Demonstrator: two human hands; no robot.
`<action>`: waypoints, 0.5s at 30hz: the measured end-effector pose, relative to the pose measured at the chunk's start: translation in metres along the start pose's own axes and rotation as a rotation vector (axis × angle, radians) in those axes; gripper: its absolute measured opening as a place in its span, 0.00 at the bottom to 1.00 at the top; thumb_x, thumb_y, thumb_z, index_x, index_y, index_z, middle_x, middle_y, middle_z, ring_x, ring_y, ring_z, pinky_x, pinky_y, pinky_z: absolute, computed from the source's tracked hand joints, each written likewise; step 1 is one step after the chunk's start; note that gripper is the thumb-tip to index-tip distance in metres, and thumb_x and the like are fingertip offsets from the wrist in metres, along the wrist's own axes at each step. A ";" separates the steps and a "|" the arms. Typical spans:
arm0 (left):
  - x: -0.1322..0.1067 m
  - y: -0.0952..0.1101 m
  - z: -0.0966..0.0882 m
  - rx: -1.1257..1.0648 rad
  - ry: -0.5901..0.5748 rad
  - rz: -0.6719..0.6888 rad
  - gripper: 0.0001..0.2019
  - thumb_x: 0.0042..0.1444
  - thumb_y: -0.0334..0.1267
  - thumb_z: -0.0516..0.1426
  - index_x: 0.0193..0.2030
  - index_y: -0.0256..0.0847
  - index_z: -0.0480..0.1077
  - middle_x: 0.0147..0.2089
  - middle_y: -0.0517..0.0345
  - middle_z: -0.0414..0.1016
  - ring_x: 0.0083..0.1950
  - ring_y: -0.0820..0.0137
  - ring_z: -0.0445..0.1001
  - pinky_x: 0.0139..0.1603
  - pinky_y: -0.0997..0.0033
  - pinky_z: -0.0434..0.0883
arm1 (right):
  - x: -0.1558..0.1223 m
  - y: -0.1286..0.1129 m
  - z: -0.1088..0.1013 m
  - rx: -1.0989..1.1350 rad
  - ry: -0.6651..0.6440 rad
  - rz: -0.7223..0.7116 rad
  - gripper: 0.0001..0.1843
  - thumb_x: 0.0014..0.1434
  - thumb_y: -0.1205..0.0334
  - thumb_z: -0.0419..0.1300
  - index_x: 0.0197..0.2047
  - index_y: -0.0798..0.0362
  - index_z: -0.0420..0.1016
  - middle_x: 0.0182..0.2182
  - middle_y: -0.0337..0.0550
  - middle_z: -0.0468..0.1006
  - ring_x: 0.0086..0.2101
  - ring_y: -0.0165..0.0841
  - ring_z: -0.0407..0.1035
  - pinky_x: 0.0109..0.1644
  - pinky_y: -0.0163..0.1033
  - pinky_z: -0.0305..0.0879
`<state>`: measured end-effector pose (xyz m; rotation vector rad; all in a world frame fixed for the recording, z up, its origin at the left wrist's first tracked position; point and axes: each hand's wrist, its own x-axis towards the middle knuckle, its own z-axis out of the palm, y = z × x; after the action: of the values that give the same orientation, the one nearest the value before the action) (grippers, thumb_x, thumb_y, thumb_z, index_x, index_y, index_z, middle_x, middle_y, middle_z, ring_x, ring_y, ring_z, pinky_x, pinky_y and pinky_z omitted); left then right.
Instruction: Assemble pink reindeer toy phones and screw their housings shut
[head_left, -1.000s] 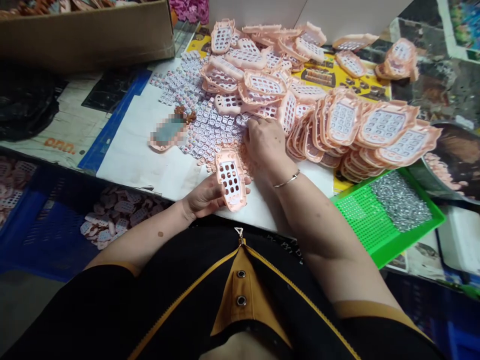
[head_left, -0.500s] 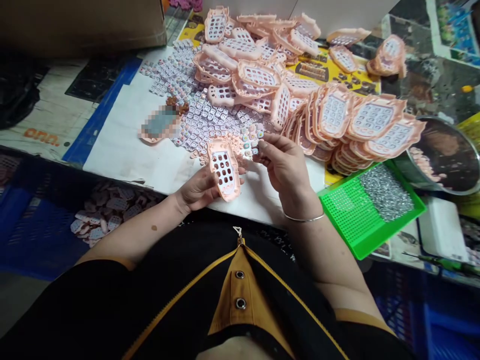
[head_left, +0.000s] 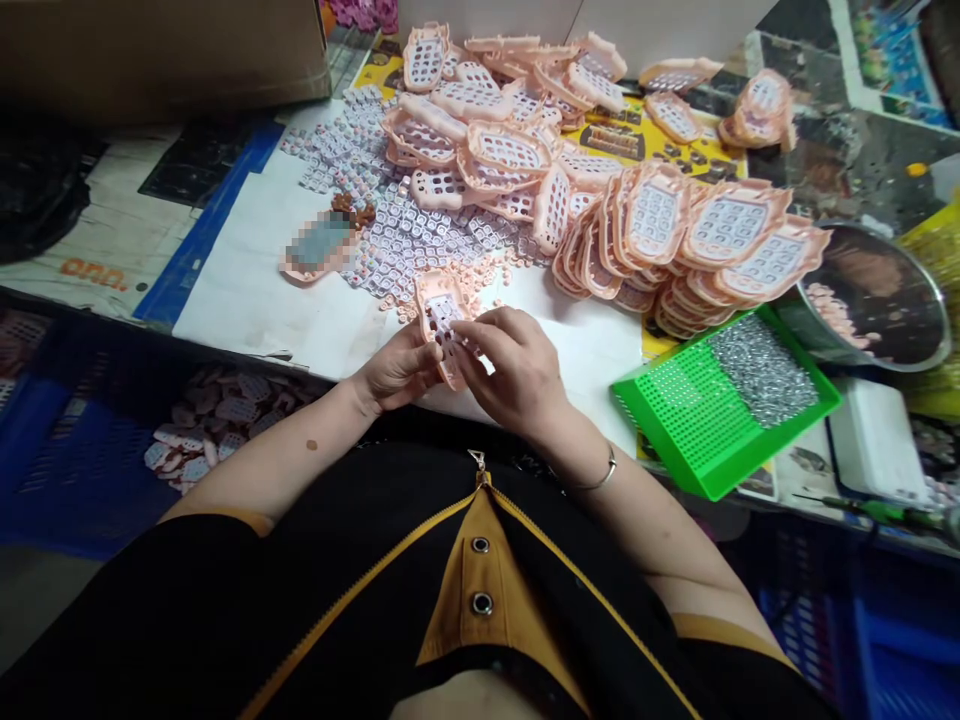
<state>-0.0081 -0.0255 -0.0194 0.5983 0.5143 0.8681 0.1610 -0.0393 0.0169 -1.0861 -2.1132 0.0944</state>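
My left hand is closed around the lower left side of a peach plastic toy-phone shell, which has rows of square holes in a white panel. Over the shell's lower right, my right hand pinches a small white button keypad, mostly covered by the fingers. Those fingertips reach into the shell; whether the keypad sits in the holes cannot be seen. Just beyond the shell lie small peach rings and a spread of pale keypads.
Peach shells lie heaped at the back, with stacked shells to the right. A green basket holds small metal screws. Behind it stands a metal bowl. A cardboard box is at back left; a blue crate sits below.
My right hand has brought the keypad left and down from beside the pile to the shell. The left hand still holds the shell, now tilted slightly. The view has shifted a little.
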 end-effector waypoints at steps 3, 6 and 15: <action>0.000 0.000 -0.001 -0.021 0.009 -0.003 0.29 0.37 0.47 0.77 0.46 0.41 0.76 0.40 0.60 0.80 0.39 0.71 0.79 0.42 0.73 0.75 | -0.001 -0.001 0.003 0.044 -0.053 -0.030 0.16 0.71 0.56 0.52 0.50 0.51 0.79 0.39 0.51 0.80 0.39 0.38 0.74 0.44 0.46 0.72; 0.000 0.000 -0.002 -0.029 0.022 0.014 0.29 0.36 0.48 0.77 0.45 0.41 0.77 0.40 0.60 0.79 0.41 0.71 0.79 0.43 0.74 0.74 | -0.003 0.003 0.002 0.067 -0.098 -0.105 0.23 0.74 0.50 0.46 0.54 0.54 0.76 0.47 0.55 0.81 0.46 0.39 0.76 0.50 0.48 0.72; -0.003 0.004 -0.001 0.014 0.020 -0.007 0.35 0.36 0.58 0.74 0.51 0.43 0.78 0.53 0.54 0.81 0.56 0.60 0.78 0.54 0.66 0.76 | -0.024 0.008 0.000 -0.188 -0.121 -0.263 0.20 0.71 0.65 0.52 0.63 0.49 0.71 0.60 0.50 0.79 0.60 0.37 0.73 0.65 0.50 0.67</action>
<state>-0.0124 -0.0253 -0.0166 0.6005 0.5402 0.8649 0.1753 -0.0517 -0.0005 -0.9168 -2.3931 -0.1715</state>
